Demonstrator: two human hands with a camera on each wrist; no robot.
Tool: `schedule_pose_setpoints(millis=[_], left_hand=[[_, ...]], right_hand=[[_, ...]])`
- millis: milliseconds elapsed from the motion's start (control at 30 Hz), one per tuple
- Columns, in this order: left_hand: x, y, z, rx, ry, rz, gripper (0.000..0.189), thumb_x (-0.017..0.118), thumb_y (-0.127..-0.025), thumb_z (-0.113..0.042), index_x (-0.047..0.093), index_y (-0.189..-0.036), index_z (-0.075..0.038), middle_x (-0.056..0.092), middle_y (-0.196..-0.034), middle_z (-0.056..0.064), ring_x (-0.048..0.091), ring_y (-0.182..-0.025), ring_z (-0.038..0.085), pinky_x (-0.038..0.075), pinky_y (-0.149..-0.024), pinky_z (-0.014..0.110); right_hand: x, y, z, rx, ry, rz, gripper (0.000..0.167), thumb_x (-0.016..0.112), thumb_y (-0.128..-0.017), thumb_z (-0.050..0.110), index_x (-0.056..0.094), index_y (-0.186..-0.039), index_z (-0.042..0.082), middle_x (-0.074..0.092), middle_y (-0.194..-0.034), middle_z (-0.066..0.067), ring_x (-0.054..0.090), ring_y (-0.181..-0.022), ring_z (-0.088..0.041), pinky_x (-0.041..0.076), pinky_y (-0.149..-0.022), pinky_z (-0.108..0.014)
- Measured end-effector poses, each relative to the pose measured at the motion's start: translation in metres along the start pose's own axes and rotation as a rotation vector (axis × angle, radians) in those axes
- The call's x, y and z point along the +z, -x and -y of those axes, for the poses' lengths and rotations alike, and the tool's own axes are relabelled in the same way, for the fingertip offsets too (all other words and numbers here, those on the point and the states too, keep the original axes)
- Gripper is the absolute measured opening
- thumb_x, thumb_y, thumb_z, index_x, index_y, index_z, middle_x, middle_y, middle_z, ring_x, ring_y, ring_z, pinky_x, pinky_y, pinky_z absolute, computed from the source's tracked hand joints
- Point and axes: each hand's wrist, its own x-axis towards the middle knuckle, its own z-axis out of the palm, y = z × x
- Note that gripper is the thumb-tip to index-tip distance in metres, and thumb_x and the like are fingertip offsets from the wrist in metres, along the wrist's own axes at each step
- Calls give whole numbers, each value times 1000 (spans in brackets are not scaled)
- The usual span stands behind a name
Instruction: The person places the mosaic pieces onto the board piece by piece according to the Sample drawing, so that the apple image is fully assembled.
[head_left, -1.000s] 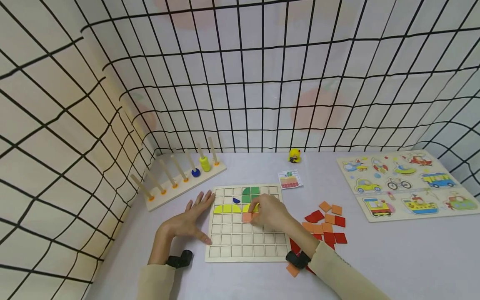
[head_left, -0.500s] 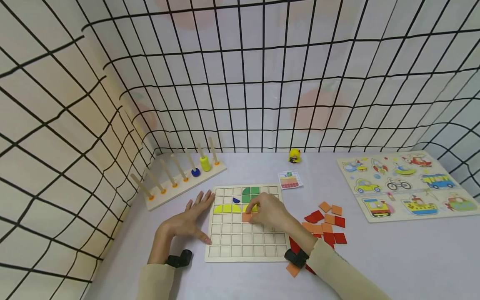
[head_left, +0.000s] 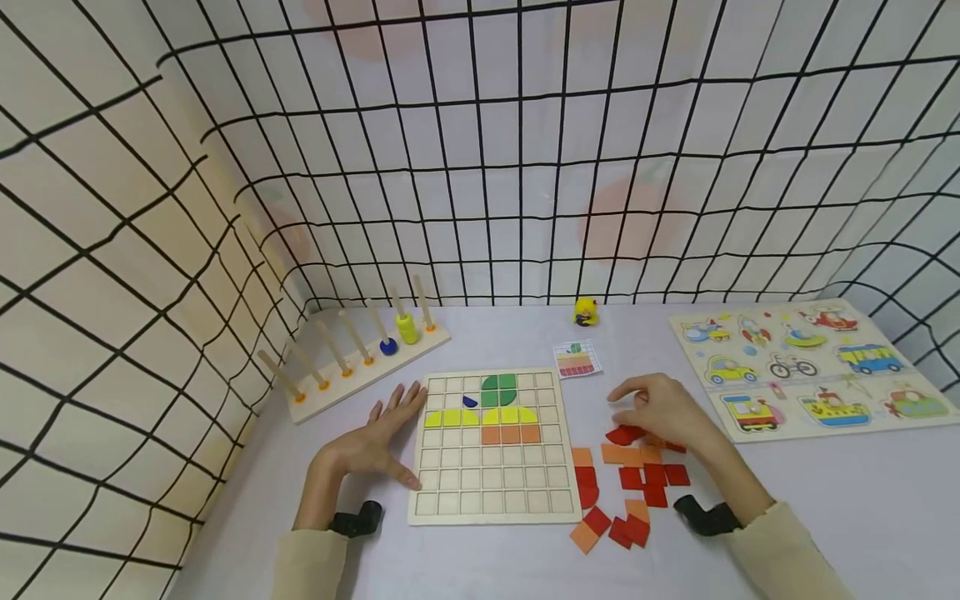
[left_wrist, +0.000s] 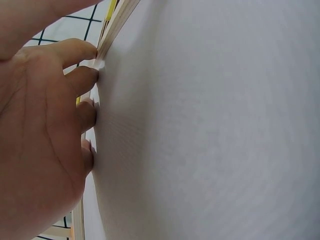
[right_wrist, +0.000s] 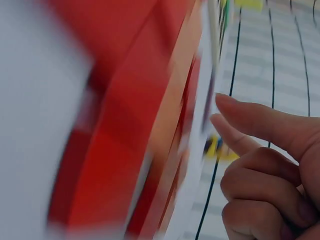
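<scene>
A wooden grid board (head_left: pixel 491 479) lies in the middle of the table in the head view. In its cells are green pieces (head_left: pixel 498 390), a small blue piece (head_left: pixel 469 402), a row of yellow pieces (head_left: pixel 453 417) and three orange squares (head_left: pixel 511 434). My left hand (head_left: pixel 371 443) rests with spread fingers along the board's left edge. To the right, my right hand (head_left: pixel 663 410) hovers over the far end of a loose pile of orange and red tiles (head_left: pixel 654 473). Its thumb and forefinger stand apart with nothing between them; the other fingers are bent.
A small picture card (head_left: pixel 577 359) lies beyond the board's right corner, with a yellow toy figure (head_left: pixel 586 312) behind it. At the left stands a peg rack (head_left: pixel 367 371) with rings. A vehicle puzzle board (head_left: pixel 810 367) lies at the right. Black netting (head_left: pixel 525 217) encloses the table.
My right hand has left the board and moved right to the loose tiles. Three orange squares now show in the row under the yellow pieces. The left hand stays at the board's edge.
</scene>
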Motion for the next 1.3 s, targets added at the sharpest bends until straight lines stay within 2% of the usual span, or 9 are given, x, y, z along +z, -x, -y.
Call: schedule_pose_setpoints(millis=[167, 267, 500, 667, 867, 967, 1133, 1300], left_hand=[[0, 1, 3, -8, -10, -11, 142, 100, -61, -31, 8, -168, -13, -7, -175, 12, -17, -161, 37, -11, -129, 63], [0, 2, 4, -10, -11, -14, 142, 100, -60, -31, 8, -168, -13, -7, -175, 12, -17, -161, 37, -11, -129, 63], [-1, 2, 5, 1, -4, -14, 143, 100, -60, -30, 8, -168, -12, -7, -175, 13, -17, -161, 38, -11, -129, 63], [-1, 3, 6, 10, 8, -14, 142, 100, -61, -29, 8, -167, -11, -7, -175, 13, -17, -161, 37, -11, -129, 64], [0, 4, 6, 3, 21, -8, 142, 100, -61, -29, 7, -167, -12, -7, -175, 12, -18, -161, 37, -12, -129, 63], [0, 3, 5, 6, 22, -6, 142, 100, -61, -29, 7, -168, -13, -7, -175, 12, -17, -161, 37, -12, -129, 63], [1, 2, 4, 17, 11, -2, 141, 99, -62, -31, 8, -167, -12, -8, -175, 12, -17, -161, 37, -12, -129, 63], [1, 0, 2, 14, 3, -2, 141, 100, -62, -31, 8, -167, -12, -7, -175, 12, -17, -161, 37, -11, -129, 63]], right_hand=[[-20, 0, -31, 51, 19, 0, 34, 79, -86, 17, 73, -115, 1, 40, -57, 4, 39, -52, -14, 28, -48, -22], [-22, -1, -38, 91, 33, 5, 36, 80, -85, 19, 72, -115, 1, 39, -58, 3, 41, -55, -15, 29, -50, -23], [-23, -2, -34, 127, 77, -21, 37, 81, -85, 23, 71, -110, -2, 47, -65, -1, 48, -66, -18, 36, -56, -27], [-19, -3, -30, 67, 54, -1, 32, 79, -87, 18, 74, -114, 1, 41, -62, 1, 43, -60, -17, 33, -53, -24], [-18, -3, -32, 113, 41, 12, 33, 80, -87, 20, 73, -113, 1, 43, -61, 1, 47, -62, -17, 37, -54, -26], [-18, -2, -32, 97, 59, 11, 34, 80, -87, 22, 72, -111, -1, 44, -60, 1, 46, -60, -17, 37, -53, -25], [-11, -1, -13, 37, 78, -30, 33, 80, -89, 24, 73, -111, 0, 40, -60, 1, 42, -56, -16, 32, -50, -23], [18, -3, 34, -35, 22, 3, 26, 83, -87, 21, 76, -107, 7, 32, -59, 2, 35, -52, -14, 28, -46, -20]])
